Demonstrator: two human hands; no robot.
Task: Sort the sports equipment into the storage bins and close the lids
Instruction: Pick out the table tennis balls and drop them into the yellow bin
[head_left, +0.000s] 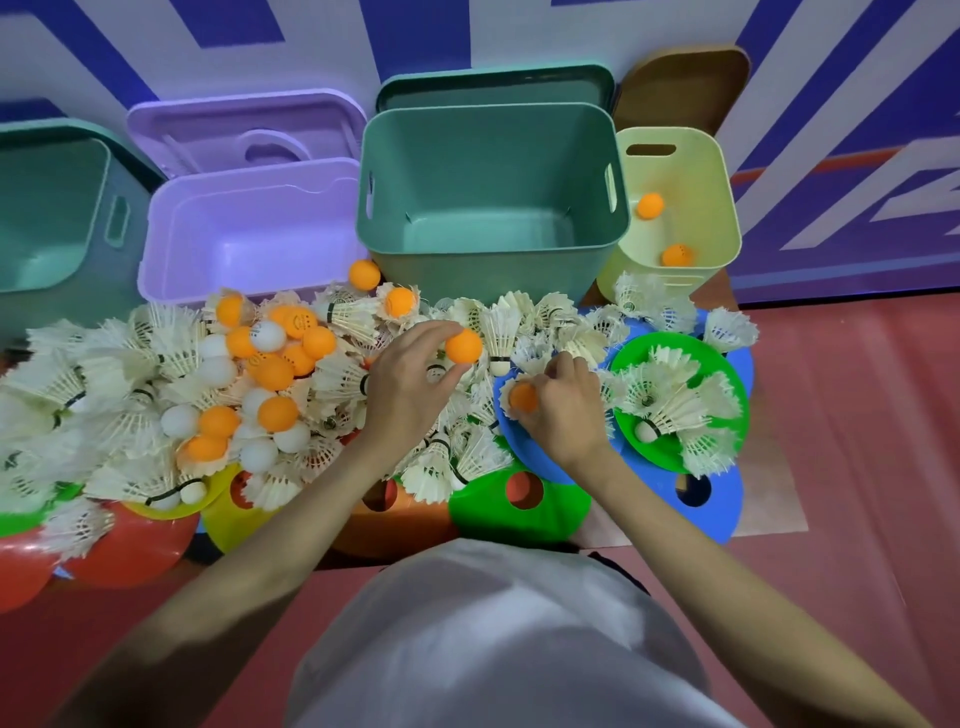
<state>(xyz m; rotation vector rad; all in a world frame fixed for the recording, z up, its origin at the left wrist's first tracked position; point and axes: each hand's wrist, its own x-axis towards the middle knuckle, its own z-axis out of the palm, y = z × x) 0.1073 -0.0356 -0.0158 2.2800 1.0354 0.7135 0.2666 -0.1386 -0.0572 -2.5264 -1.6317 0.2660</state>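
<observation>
— Balls are what we have in both hands, and that is the near end of it. Our left hand (410, 379) pinches an orange ball (464, 346) at the fingertips, raised a little above the pile; our right hand (563, 410) has its fingers curled round a second orange ball (522, 397), low over a blue disc cone (524, 452).

— Why one in each hand?

— We judge it saves a trip: two balls go to the same bin at once. The hands are apart, each clamped on its own ball, neither resting on anything else that we can make out.

— And what lies around them?

— Feather shuttlecocks (498, 332) spread all across the floor, mixed on the left with a cluster of orange and white balls (270, 374). To the right, a green disc cone (631, 358) lies dished upward, so some shuttlecocks sit in it. More cones, red, yellow, orange, green and blue, lie nearest us under the heap.

— Where should the balls go?

— Farther off, the bins stand in a row with open tops. The small yellow bin (722, 171) on the right already holds two orange balls, so we take that as their place. The big teal bin (493, 122) and the lilac bin (249, 182) look empty; another teal bin (31, 132) is cut off at the left edge.

— And the lids?

— Propped behind the bins against the wall, likely to keep the mouths free while we sort. Closing them seems a long way off.
</observation>
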